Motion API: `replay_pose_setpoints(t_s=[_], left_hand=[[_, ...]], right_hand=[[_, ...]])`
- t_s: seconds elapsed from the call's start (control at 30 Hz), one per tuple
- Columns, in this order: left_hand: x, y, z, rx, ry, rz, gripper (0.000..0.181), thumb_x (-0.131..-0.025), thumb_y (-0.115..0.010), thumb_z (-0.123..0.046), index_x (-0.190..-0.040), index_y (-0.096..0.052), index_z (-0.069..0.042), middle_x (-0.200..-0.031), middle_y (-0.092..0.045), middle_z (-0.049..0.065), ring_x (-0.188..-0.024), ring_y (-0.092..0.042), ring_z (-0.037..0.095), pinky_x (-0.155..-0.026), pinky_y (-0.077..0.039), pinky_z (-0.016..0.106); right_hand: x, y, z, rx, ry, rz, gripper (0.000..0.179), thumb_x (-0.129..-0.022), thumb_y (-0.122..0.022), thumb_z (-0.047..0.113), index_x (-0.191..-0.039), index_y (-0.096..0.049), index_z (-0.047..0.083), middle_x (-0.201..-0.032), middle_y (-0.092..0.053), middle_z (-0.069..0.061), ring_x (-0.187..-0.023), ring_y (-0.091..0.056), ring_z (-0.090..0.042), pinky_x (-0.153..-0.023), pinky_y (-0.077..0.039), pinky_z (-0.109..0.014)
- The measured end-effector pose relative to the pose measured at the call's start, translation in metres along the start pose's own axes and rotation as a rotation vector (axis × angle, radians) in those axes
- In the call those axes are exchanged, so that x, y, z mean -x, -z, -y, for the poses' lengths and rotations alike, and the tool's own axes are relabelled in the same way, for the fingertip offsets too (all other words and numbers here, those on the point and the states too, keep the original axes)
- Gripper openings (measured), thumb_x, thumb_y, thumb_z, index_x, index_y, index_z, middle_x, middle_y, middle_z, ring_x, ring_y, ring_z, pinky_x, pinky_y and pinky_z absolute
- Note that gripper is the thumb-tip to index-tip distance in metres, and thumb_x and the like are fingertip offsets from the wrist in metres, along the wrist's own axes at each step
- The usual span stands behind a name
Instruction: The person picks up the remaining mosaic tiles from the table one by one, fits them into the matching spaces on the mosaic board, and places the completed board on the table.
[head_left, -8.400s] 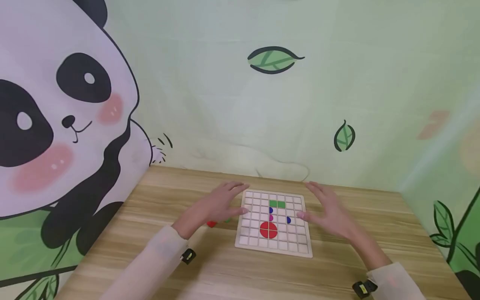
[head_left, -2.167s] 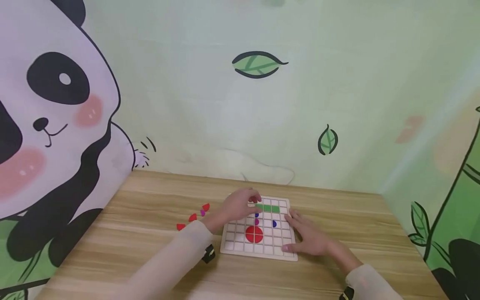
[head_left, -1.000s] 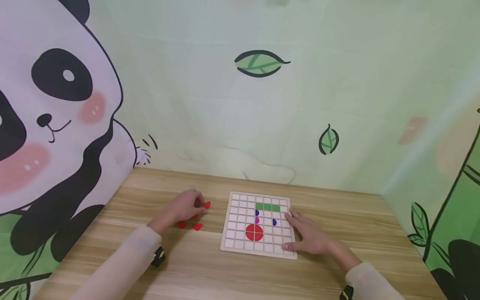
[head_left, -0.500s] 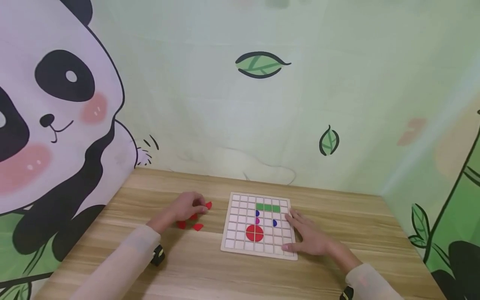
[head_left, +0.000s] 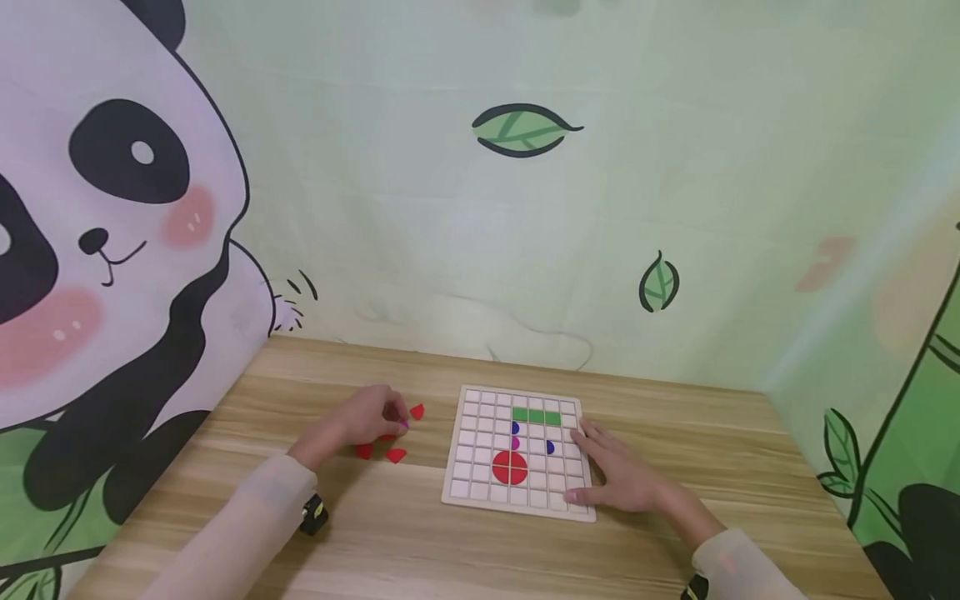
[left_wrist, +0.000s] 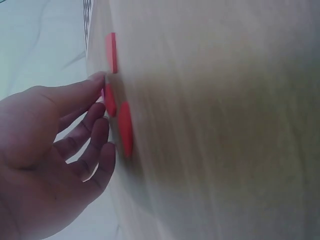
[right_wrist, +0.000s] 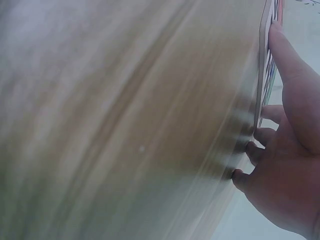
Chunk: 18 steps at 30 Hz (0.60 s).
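A small purple piece (head_left: 403, 425) is pinched between the thumb and index finger of my left hand (head_left: 371, 415), low over the table left of the board. In the left wrist view, its magenta edge shows between the fingertips, beside several loose red pieces (left_wrist: 126, 129). The square white grid board (head_left: 480, 493) carries a red disc of quarter pieces (head_left: 510, 467), a magenta half-round piece (head_left: 515, 443), two blue half-round pieces (head_left: 551, 447) and a row of green squares (head_left: 536, 416). With fingers spread, my right hand (head_left: 626, 473) rests on the board's right edge, thumb on its near right corner.
The wooden table (head_left: 390, 542) meets a green printed backdrop (head_left: 420, 208) with leaves and a large panda. Red quarter pieces (head_left: 395, 456) lie around the left hand, one partly covered by it. Black wrist devices (head_left: 314, 515) sit at the sleeves.
A third green square has joined the row on the board. My left hand has moved from the board left to the loose pieces and now pinches the purple one. The right hand stays.
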<state>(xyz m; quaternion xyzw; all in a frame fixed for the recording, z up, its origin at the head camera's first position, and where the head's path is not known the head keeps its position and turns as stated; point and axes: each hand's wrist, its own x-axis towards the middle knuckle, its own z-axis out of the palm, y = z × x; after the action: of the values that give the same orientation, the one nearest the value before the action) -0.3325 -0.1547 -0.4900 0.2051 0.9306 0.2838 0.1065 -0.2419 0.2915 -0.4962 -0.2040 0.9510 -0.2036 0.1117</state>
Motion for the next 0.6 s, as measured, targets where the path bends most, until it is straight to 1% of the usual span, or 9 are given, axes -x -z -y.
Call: replay_pose_setpoints(t_s=[0.13,0.33,0.4,0.5,0.6], left_hand=[[0.0002,-0.0054,0.0011,-0.005,-0.001,-0.029,0.006,-0.096,-0.080,-0.013,-0.096,-0.074,-0.013,-0.091,-0.067,-0.003,-0.087,-0.058,0.018,-0.088,-0.053,0.041],[-0.0029,-0.0095,0.0018,-0.047,-0.033,-0.057,0.009,-0.097,-0.078,-0.011,-0.091,-0.072,-0.013,-0.085,-0.064,-0.004,-0.081,-0.056,0.016,-0.082,-0.051,0.037],[-0.0037,-0.0099,0.0028,-0.054,-0.051,-0.063,0.009,-0.098,-0.076,-0.010,-0.091,-0.072,-0.012,-0.083,-0.064,-0.004,-0.080,-0.057,0.015,-0.081,-0.051,0.036],[-0.0037,-0.0093,0.0043,-0.055,-0.068,-0.077,0.008,-0.099,-0.075,-0.010,-0.092,-0.071,-0.011,-0.085,-0.063,-0.003,-0.081,-0.057,0.015,-0.081,-0.051,0.036],[-0.0013,-0.0054,0.0047,-0.043,-0.058,-0.082,0.007,-0.099,-0.076,-0.011,-0.095,-0.071,-0.009,-0.086,-0.064,-0.002,-0.083,-0.057,0.016,-0.083,-0.053,0.037]], right_hand=[[-0.0012,0.0007,0.0017,-0.003,0.006,0.002,0.106,-0.091,-0.075,0.063,-0.166,-0.029,0.003,-0.175,-0.010,-0.021,-0.159,-0.010,-0.048,-0.123,-0.017,-0.069],[-0.0016,0.0006,0.0005,0.005,0.020,-0.001,0.105,-0.092,-0.075,0.062,-0.166,-0.029,0.003,-0.174,-0.012,-0.023,-0.159,-0.012,-0.049,-0.122,-0.018,-0.070],[-0.0015,0.0003,0.0003,0.011,0.013,0.001,0.105,-0.092,-0.075,0.063,-0.166,-0.029,0.003,-0.175,-0.012,-0.022,-0.159,-0.012,-0.048,-0.123,-0.018,-0.069],[-0.0010,0.0002,0.0002,0.001,0.021,-0.004,0.105,-0.092,-0.076,0.062,-0.165,-0.030,0.002,-0.174,-0.012,-0.024,-0.158,-0.012,-0.050,-0.122,-0.018,-0.070],[-0.0003,0.0001,0.0002,0.001,0.019,-0.002,0.105,-0.092,-0.076,0.061,-0.165,-0.029,0.002,-0.174,-0.012,-0.024,-0.159,-0.012,-0.049,-0.122,-0.017,-0.070]])
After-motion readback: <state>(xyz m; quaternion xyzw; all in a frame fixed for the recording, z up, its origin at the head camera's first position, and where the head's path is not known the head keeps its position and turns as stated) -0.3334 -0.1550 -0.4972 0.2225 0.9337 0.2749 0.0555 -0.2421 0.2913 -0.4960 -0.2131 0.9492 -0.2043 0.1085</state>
